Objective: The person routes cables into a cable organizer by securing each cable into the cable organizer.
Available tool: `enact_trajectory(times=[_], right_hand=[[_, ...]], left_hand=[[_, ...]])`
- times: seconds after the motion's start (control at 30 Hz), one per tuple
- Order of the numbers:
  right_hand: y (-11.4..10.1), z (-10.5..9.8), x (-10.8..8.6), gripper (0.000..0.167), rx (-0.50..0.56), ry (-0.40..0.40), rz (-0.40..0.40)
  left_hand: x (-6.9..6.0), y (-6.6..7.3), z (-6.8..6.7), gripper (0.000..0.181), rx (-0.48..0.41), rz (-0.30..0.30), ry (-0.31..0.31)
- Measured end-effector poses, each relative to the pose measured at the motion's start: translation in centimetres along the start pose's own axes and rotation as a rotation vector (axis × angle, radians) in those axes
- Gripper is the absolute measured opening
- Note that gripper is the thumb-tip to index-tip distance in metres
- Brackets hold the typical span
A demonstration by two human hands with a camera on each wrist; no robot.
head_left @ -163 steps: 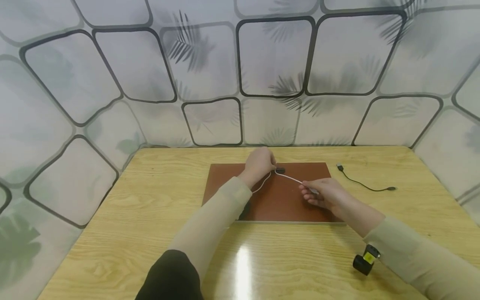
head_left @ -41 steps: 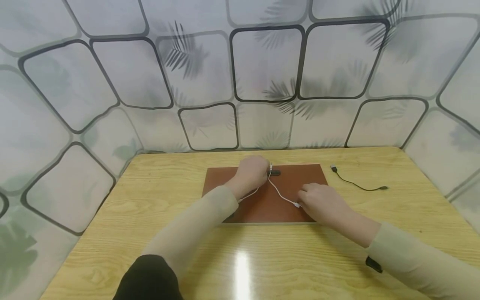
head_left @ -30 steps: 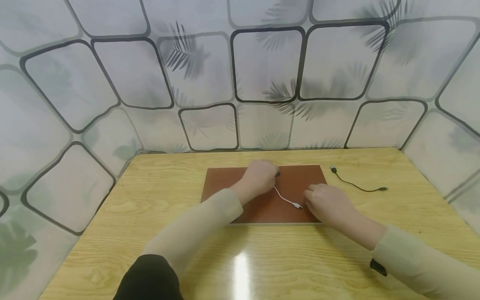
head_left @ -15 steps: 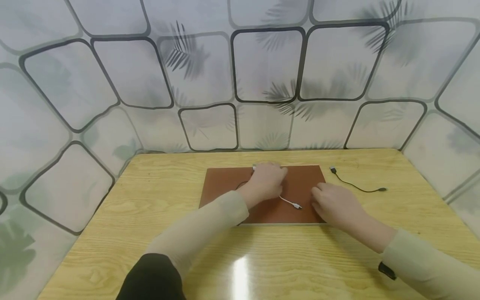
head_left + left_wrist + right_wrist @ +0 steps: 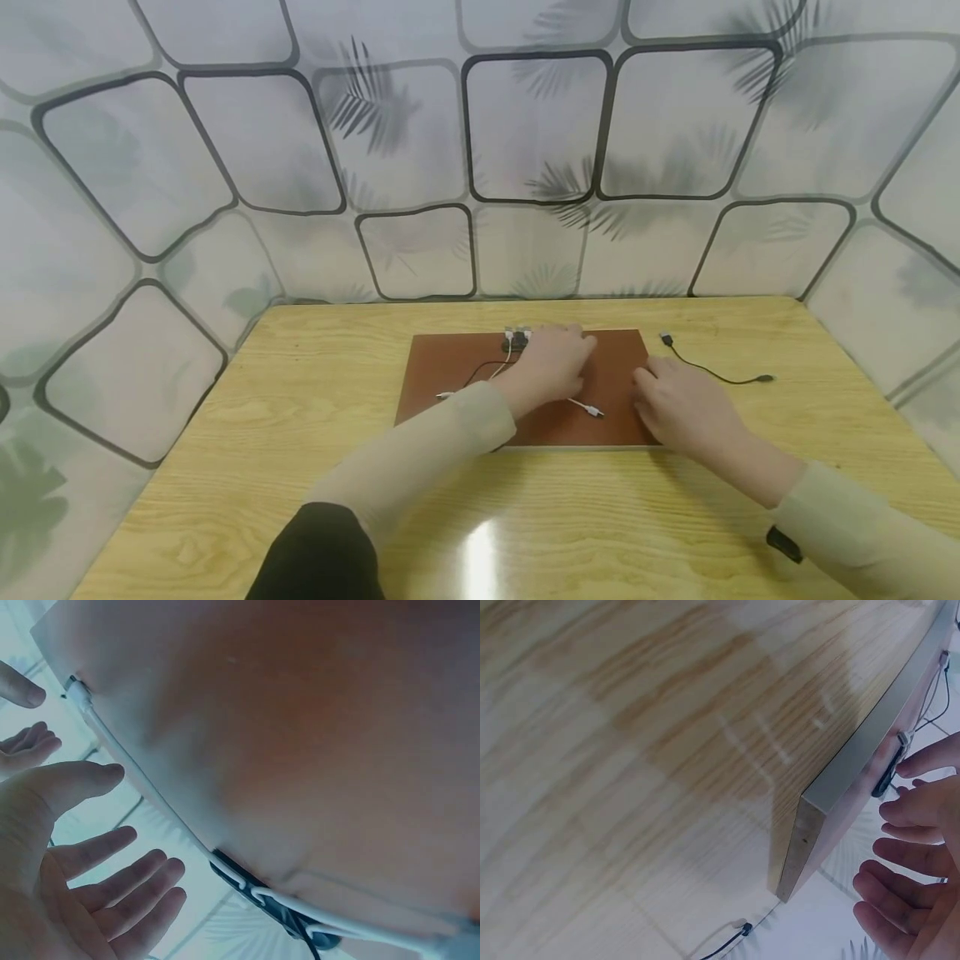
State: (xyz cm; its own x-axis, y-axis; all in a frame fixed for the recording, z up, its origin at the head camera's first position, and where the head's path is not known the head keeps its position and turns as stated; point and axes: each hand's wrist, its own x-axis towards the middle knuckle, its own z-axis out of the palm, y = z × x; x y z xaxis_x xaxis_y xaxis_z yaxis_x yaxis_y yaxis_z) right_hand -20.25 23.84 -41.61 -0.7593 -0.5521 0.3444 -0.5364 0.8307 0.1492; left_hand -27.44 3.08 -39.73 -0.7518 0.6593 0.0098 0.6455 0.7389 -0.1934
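Note:
On the brown board (image 5: 435,358) sits a small black USB hub (image 5: 516,342) near the far edge, with white and black cables plugged into it. One white cable (image 5: 585,407) ends on the board's right half, its tip lying free. Another white plug (image 5: 444,395) lies to the left. My left hand (image 5: 551,362) hovers over the board just right of the hub, its fingers loose and holding nothing in the left wrist view. My right hand (image 5: 682,404) is at the board's right edge, fingers relaxed and holding nothing in the right wrist view; contact with the board is unclear.
A short black USB cable (image 5: 712,367) lies on the wooden table (image 5: 285,400) to the right of the board. Behind the table stands a patterned backdrop (image 5: 540,250). The left forearm covers part of the board's near edge.
My right hand has let go of the white cable end and moved right to the board's edge. My left hand has left the hub and shifted right, uncovering the plugged-in cables.

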Motion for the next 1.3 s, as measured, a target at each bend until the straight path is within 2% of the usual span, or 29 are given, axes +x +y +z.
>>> enact_trajectory(times=[0.2, 0.47, 0.67, 0.83, 1.3], right_hand=[[0.6, 0.0, -0.2, 0.025, 0.009, -0.052, 0.043], [1.5, 0.2, -0.7, 0.025, 0.004, -0.068, 0.070], [2.3, 0.3, -0.8, 0.027, 0.000, -0.102, 0.117], [3.1, 0.3, -1.1, 0.025, 0.006, -0.100, 0.131], [4.9, 0.5, -2.2, 0.029, -0.010, -0.104, 0.171]], left_hand=[[0.5, 0.9, -0.3, 0.030, 0.001, 0.010, -0.016], [1.2, 1.9, -0.4, 0.029, -0.002, 0.009, -0.025], [2.1, 2.5, 0.0, 0.035, 0.012, 0.009, -0.079], [2.5, 3.1, 0.0, 0.036, 0.003, 0.023, -0.115], [3.1, 4.5, -0.1, 0.028, -0.017, 0.071, -0.049]])
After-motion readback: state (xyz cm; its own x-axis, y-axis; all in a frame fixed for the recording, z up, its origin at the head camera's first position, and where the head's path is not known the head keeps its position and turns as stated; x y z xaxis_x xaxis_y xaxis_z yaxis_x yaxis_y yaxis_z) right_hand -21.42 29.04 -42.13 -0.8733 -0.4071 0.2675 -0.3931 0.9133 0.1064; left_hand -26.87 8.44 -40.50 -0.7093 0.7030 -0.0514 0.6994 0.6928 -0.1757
